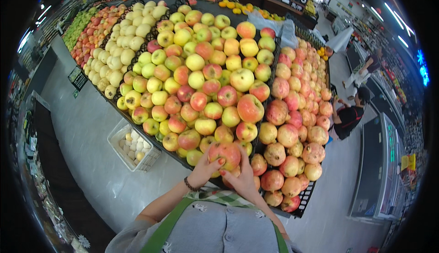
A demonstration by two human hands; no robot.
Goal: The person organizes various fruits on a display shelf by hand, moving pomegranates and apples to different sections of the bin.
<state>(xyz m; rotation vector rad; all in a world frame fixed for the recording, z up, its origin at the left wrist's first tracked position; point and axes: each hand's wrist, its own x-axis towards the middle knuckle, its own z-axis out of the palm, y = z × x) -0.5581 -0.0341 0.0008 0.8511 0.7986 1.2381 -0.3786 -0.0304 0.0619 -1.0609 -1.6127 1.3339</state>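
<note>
Between both hands, at the front edge of the display, I hold a round reddish fruit (225, 154); whether it is an apple or a pomegranate I cannot tell. My left hand (204, 170), with a dark beaded bracelet above it, grips the fruit's left side. On the other side, my right hand (242, 175) wraps the fruit, its thumb near the left one. Just beyond my hands lies a sloping heap of red-and-yellow apples (195, 62). To the right, a heap of pomegranates (287, 135) fills a black plastic crate (304, 199).
Pale yellow round fruits (118, 49) and reddish fruits (96, 26) lie farther left. A white plastic basket (151, 157) holding pale fruits stands on the floor. A person in black (348, 119) is beyond the pomegranates. Plastic bags (289, 33) rest behind the apples. A refrigerated case (372, 170) stands right.
</note>
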